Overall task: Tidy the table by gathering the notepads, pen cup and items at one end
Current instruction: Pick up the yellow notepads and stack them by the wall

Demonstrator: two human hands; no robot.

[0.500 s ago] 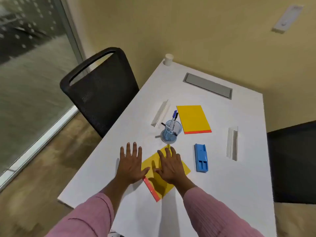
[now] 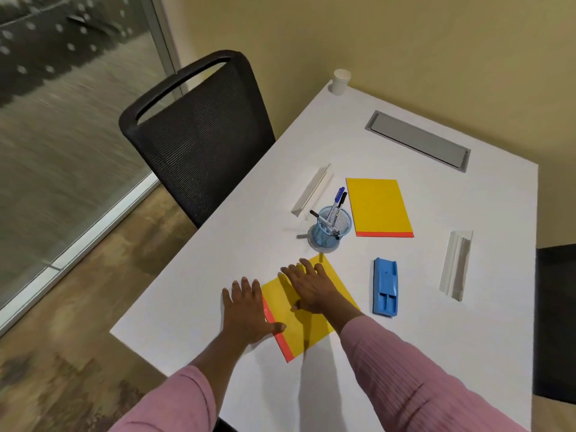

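A yellow notepad with a red spine lies skewed near the table's front edge. My left hand lies flat, fingers spread, on its red left edge and on the table beside it. My right hand presses flat on the pad's upper part. Neither hand grips anything. Behind them stands a blue mesh pen cup with several pens. A second yellow notepad lies beyond the cup. A blue plastic tray lies right of the near pad.
The white table also carries two white angled name-card holders, a grey cable hatch and a white paper cup at the far corner. A black mesh chair stands at the left, another dark chair at the right.
Both hands stay flat on the near notepad, which has turned a little clockwise. The camera has come closer and shifted, so the scene sits further right.
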